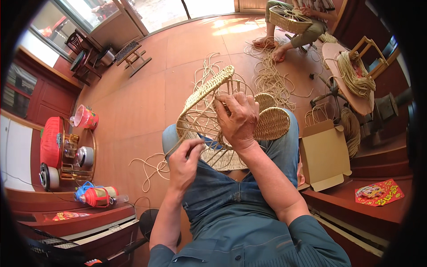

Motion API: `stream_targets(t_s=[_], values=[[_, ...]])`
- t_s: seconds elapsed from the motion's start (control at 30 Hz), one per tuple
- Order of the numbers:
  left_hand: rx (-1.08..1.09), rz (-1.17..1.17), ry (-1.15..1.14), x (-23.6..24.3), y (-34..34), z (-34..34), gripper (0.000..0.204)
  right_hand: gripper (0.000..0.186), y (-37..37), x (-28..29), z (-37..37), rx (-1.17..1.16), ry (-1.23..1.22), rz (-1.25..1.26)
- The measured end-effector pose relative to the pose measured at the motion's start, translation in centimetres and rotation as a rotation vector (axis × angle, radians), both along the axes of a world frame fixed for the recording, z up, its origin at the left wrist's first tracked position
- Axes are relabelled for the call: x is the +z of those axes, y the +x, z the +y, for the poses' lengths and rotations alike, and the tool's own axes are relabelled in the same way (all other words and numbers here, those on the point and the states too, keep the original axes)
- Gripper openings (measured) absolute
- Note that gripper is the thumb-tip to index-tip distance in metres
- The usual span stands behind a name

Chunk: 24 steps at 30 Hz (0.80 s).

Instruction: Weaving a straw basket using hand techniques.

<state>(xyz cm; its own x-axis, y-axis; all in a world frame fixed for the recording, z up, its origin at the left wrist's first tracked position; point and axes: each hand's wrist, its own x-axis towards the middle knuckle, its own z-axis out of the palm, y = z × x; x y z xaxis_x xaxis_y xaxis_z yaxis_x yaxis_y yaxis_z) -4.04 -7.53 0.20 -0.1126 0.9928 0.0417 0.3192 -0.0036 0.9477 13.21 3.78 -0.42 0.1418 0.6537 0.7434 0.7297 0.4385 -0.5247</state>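
Note:
On my lap sits a partly woven straw-coloured basket (206, 91), with a braided curved rim and open spokes and strands on its near side. Two rounded woven lobes (273, 124) stick out at its right, over my right knee. My left hand (185, 163) is closed at the basket's lower left, with thumb and forefinger pinching a thin cord. My right hand (239, 116) is over the top of the open framework, its fingers curled round the strands there. Its palm side and the exact strand it grips are hidden.
Loose cord (272, 80) lies tangled on the tiled floor ahead. Another person (307, 26) sits at the far right with a woven basket. An open cardboard box (327, 155) stands by my right knee; a coil of cord (353, 73) hangs beyond it. A red bucket (85, 117) is left.

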Motion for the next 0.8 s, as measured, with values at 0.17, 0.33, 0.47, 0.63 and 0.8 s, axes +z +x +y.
stream_targets(t_s=[0.17,0.33,0.47,0.63,0.8], values=[[0.048,-0.035,0.224,0.9,2.9,5.2,0.048,0.008,0.0,0.5,-1.0,0.044,-0.068,-0.084],[0.007,-0.016,0.293,0.7,4.4,8.0,0.065,0.016,0.3,1.1,-1.5,0.099,-0.245,-0.13],[0.012,0.102,0.418,-0.3,4.6,9.1,0.074,0.022,1.0,1.5,-1.2,0.212,-0.294,-0.101],[0.075,0.446,0.465,-1.5,4.7,9.6,0.075,0.022,1.3,1.7,-0.8,0.263,-0.345,-0.11],[0.171,0.437,0.45,-0.2,4.4,9.1,0.059,0.019,1.0,1.2,-1.0,0.228,-0.248,-0.094]])
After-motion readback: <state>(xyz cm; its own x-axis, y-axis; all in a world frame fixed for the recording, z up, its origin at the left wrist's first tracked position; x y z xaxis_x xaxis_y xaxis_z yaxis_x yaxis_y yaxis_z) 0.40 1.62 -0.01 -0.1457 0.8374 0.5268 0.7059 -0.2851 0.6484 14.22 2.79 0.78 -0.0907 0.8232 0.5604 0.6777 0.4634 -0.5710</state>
